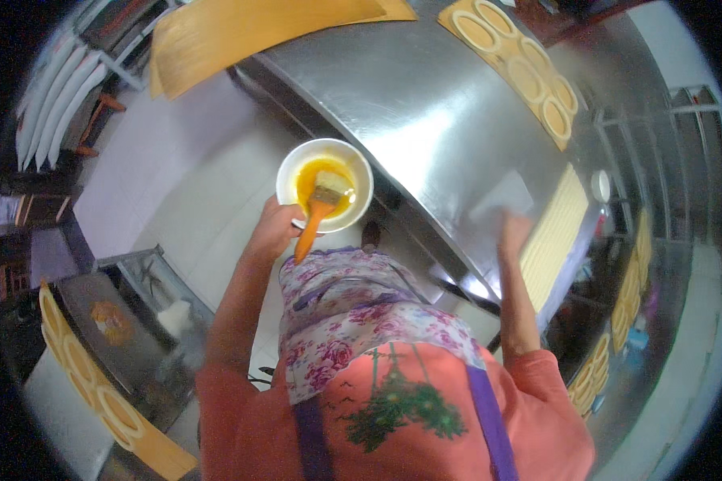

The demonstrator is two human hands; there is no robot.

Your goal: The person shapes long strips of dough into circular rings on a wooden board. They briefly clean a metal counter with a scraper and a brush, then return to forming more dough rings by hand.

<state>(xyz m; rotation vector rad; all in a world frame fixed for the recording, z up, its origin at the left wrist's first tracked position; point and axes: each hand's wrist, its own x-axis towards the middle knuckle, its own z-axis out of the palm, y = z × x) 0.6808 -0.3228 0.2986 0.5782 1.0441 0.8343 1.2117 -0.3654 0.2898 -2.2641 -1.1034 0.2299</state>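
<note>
My left hand is closed on the rim of a white bowl, held up in front of the table's near edge. Yellow liquid, like beaten egg, lies in it. A pastry brush rests in the bowl, its bristles in the liquid and its orange handle leaning over the rim by my thumb. Over the metal table, my right hand is blurred and closed on a flat, whitish dough scraper. Right beside that hand lies a pale, ridged slab of dough strips.
Ring-shaped dough pieces sit on a wooden board at the table's far right. Large wooden boards cover the far left end. More dough rings lie on a board at the lower left, near a dark tray. White sacks stand at upper left.
</note>
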